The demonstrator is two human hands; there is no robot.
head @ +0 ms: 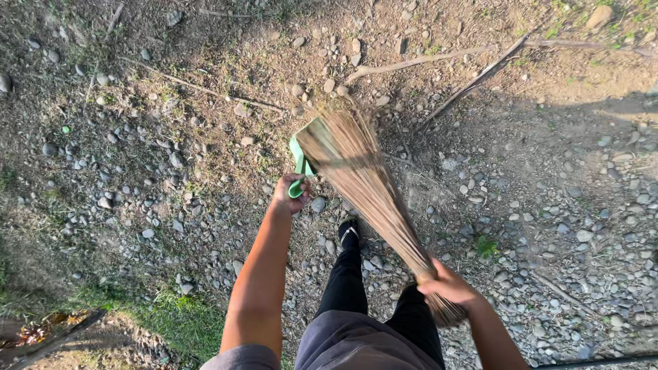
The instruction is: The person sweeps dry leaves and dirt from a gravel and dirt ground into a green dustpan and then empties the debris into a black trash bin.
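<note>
Down at the bottom edge the view cuts off both arms, and the broom's [363, 185] bristle tips smear into a blur up by the green dustpan [299, 163] (most of the pan sits hidden behind the bristles, so its shape is hard to read). Ground is bare dirt scattered with grey pebbles [137, 205], dry sticks [418, 62] and a grass patch [171, 318] lower left. Broom's a bundle of thin tan straws, fanned wide at the far end. Right hand [449, 284] has fingers wrapped tight round the bound end; left hand [289, 193] is closed on the dustpan handle.
</note>
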